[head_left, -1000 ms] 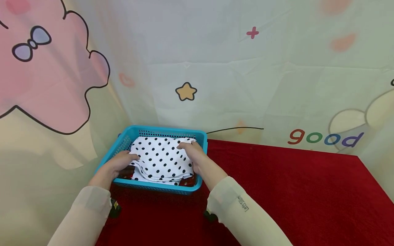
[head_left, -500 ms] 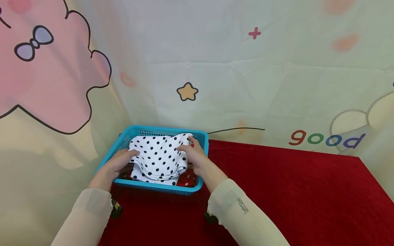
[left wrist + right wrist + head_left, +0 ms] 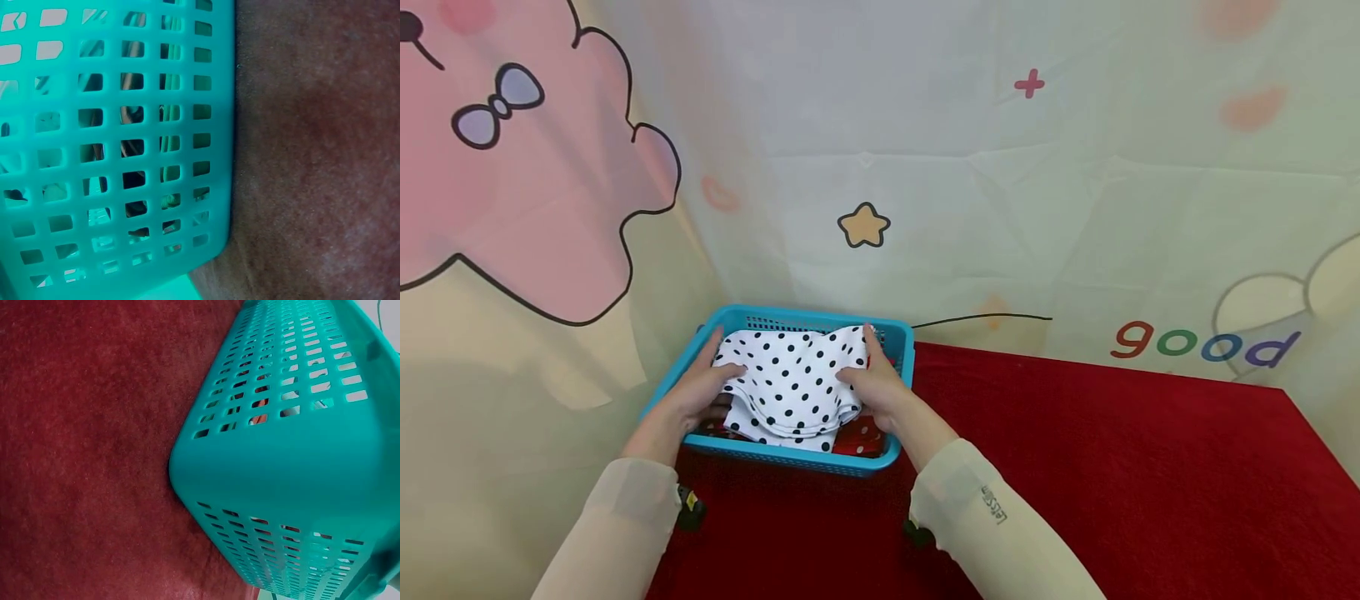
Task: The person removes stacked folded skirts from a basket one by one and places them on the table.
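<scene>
A folded white cloth with black polka dots (image 3: 797, 375) lies in a blue plastic basket (image 3: 775, 452), its middle sagging toward the front. My left hand (image 3: 696, 392) holds its left side, thumb on top and fingers along the edge. On the opposite side, my right hand (image 3: 883, 387) holds it the same way, with the index finger pointing toward the back rim. Beneath the white cloth shows a dark red dotted cloth (image 3: 859, 437). Both wrist views show only the perforated basket wall (image 3: 112, 150) and the red surface, with neither hand visible.
The basket stands on a dark red covered table (image 3: 1075, 467), near its left end. Behind it hangs a pale printed curtain (image 3: 955, 233) with a star and the word "good". Another printed sheet (image 3: 535, 358) closes off the left side.
The right edge of the white cloth has been lifted and drawn inward, uncovering more red dotted cloth. The fingers of both hands have moved up along the cloth's sides. The basket has stayed put.
</scene>
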Available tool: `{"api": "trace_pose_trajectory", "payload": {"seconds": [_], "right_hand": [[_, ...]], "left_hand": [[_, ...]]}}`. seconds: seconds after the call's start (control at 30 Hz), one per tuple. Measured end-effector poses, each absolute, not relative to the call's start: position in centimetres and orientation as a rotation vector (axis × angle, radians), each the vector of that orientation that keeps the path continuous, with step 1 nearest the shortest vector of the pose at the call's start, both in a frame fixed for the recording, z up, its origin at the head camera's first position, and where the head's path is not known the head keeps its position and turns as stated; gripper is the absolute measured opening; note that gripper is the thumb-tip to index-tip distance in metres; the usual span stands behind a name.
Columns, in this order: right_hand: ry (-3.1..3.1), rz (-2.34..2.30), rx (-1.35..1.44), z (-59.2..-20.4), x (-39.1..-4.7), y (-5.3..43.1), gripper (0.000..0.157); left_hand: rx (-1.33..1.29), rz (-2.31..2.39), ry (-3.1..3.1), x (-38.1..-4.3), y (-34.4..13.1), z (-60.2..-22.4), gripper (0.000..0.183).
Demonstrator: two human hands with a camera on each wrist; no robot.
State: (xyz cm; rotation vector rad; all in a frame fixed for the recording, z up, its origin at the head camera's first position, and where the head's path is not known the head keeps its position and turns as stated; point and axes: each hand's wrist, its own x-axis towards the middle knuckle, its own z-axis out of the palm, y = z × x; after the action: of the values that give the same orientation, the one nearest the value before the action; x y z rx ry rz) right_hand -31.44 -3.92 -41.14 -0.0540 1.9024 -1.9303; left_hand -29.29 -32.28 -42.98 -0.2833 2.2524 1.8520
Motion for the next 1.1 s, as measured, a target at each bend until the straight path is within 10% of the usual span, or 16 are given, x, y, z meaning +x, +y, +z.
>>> {"api": "trace_pose_trajectory", "payload": {"seconds": [0.23, 1.1], "right_hand": [[1.942, -1.884, -0.076, -41.21, -31.26, -3.89, 0.077], [2.061, -1.831, -0.076, -40.97, -30.74, -4.17, 0.094]], "left_hand": [[-0.329, 1.752, 2.327, -29.4, -31.83, -43.17, 0.058], [-0.196, 1.863, 2.372, -28.8, -32.27, -42.63, 0.064]]}}
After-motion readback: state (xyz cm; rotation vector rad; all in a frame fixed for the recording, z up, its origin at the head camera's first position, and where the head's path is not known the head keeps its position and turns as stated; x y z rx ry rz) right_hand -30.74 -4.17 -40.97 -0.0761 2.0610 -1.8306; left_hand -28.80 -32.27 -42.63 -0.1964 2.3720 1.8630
